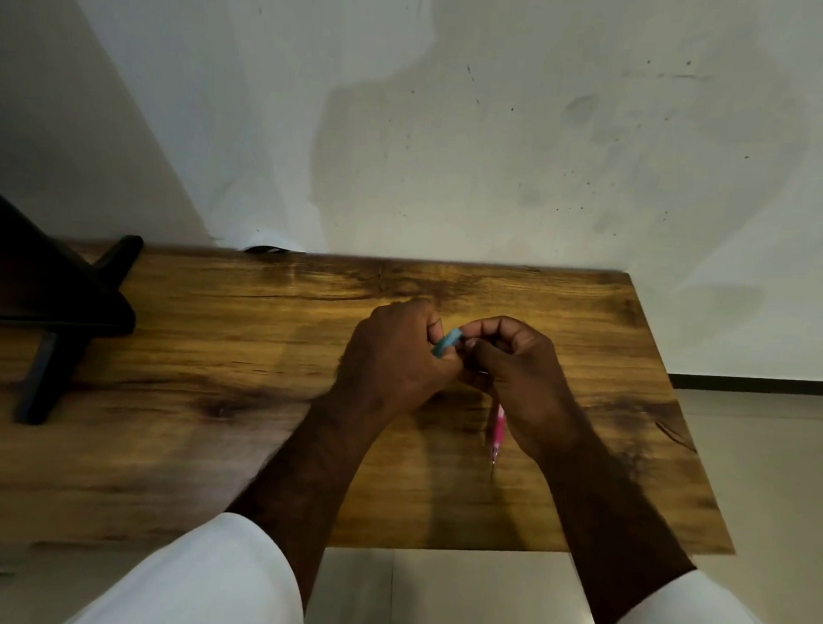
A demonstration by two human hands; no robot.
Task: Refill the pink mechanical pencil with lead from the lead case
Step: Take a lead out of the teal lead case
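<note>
My left hand [393, 358] is closed around a light blue lead case [446, 341], whose upper end sticks out between my fingers. My right hand [515, 368] meets it at the case's tip, thumb and forefinger pinched there. The pink mechanical pencil [496, 433] hangs down under my right hand, held in the lower fingers, with its tip pointing toward me just above the wooden table [256, 375]. The pencil's upper part is hidden by my palm. Whether a lead is pinched is too small to tell.
A black stand [65, 325] with splayed legs occupies the table's left side. The table's back edge meets a grey wall, its right edge [679, 408] drops to a pale floor, and its front edge lies close to my white sleeves.
</note>
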